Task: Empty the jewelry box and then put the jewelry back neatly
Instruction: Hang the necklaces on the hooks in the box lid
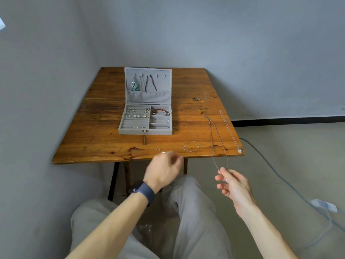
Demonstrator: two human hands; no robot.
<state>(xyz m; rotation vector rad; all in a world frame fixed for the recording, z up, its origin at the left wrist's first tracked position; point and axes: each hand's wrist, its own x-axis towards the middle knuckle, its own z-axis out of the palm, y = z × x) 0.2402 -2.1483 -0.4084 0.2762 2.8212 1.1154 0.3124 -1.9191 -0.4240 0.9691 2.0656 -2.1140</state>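
Your right hand (233,182) pinched 1 thin chain necklace (214,139) between thumb and forefinger, just off the near edge of the wooden table (93,143). The chain's far end lay on the wood. Your left hand (164,169) was blurred at that edge, so I could not tell its grip. The grey jewelry box (145,130) stood open mid-table, with a red bead bracelet (158,110) inside. 1 pendant necklace (231,131) and 1 chain bracelet (190,146) lay to its right.

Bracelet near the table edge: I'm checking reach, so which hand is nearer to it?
Left. The left hand sits just left of the bracelet, at the near edge of the table. The right hand is farther, lower right, off the table, pinching a necklace.
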